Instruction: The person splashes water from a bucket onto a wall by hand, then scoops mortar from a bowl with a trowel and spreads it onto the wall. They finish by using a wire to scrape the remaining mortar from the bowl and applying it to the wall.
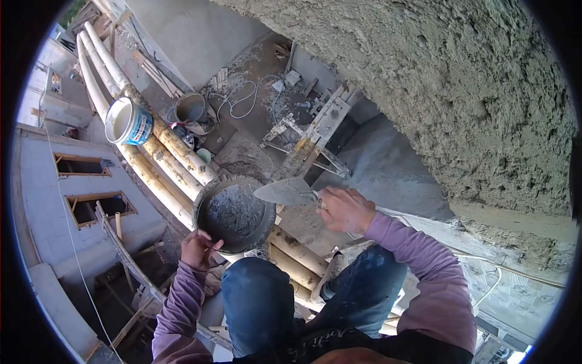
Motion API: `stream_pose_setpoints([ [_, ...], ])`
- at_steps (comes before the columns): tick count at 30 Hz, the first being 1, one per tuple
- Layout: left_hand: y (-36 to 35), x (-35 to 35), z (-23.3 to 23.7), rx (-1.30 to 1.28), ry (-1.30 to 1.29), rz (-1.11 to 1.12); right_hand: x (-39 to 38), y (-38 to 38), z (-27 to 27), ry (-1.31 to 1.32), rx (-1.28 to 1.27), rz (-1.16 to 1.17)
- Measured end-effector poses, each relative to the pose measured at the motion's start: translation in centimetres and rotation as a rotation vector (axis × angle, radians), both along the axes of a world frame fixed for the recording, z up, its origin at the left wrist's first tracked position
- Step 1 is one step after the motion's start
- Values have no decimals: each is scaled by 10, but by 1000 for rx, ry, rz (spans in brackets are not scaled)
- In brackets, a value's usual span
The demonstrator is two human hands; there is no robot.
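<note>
My right hand [345, 210] is closed around the handle of a trowel [287, 192]. The pointed grey blade reaches left over the right rim of a round bucket [267, 229]. Wet grey mortar [235, 212] fills much of the bucket, its surface lumpy. At the bucket's lower left, my left hand [199, 250] grips the rim with thumb and fingers. The bucket rests on the poles just beyond my knees.
Long wooden poles [171, 162] run from the upper left to beneath me, high above the ground. A white bucket [128, 121] with a blue label stands on them. A rough mortar-covered wall [473, 97] rises at right. Below are a plank stand [324, 130], another bucket [190, 108] and a hose [242, 100].
</note>
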State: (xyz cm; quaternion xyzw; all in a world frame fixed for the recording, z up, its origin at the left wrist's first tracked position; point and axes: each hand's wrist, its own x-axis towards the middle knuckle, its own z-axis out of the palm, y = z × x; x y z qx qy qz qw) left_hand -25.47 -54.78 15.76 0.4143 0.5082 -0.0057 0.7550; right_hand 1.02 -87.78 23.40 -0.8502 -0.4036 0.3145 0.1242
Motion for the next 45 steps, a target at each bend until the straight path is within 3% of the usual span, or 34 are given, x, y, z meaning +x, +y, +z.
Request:
stream_pose_setpoints([
  [4, -20, 38, 64, -21, 68, 44, 9, 35, 19, 104, -95, 62],
  [7, -29, 58, 114, 15, -6, 10, 11, 57, -1, -155, -98, 151],
  [9, -29, 68, 140, -10, -35, 2, -11, 71, -13, -140, -99, 191],
  [11, -29, 78, 167, -31, -64, 12, -37, 82, 21, -177, -100, 249],
  [15, -33, 93, 224, -60, -79, -11, -52, 78, 138, -8, -30, 103],
  [17, -34, 93, 244, -80, -73, -17, -33, 76, 173, -107, -27, -41],
  [19, -31, 94, 262, -147, -77, -29, 1, 75, 175, -105, -87, -178],
  [23, -39, 116, 291, -143, -97, -22, -22, 80, 151, 31, -191, -79],
  [27, -51, 127, 303, -77, -113, -29, -25, 62, 201, 42, 27, 17],
  [29, -59, 124, 299, -74, -134, -25, 3, 51, 213, -133, 6, -12],
  [33, -81, 134, 307, -57, -117, -7, 34, 16, 146, -368, -52, 30],
  [36, -96, 138, 299, -30, -134, -52, -14, 12, 128, -213, -132, -47],
  [39, -111, 132, 294, -39, -110, -36, -24, -13, 168, -126, 43, -183],
  [42, -134, 128, 295, -19, -100, -22, -21, -33, 153, -196, 44, -262],
  [43, -141, 128, 291, -19, -121, -24, -23, -34, 146, -100, -64, -243],
  [45, -152, 130, 289, -10, -142, 9, -35, -43, 143, -88, -17, -182],
])
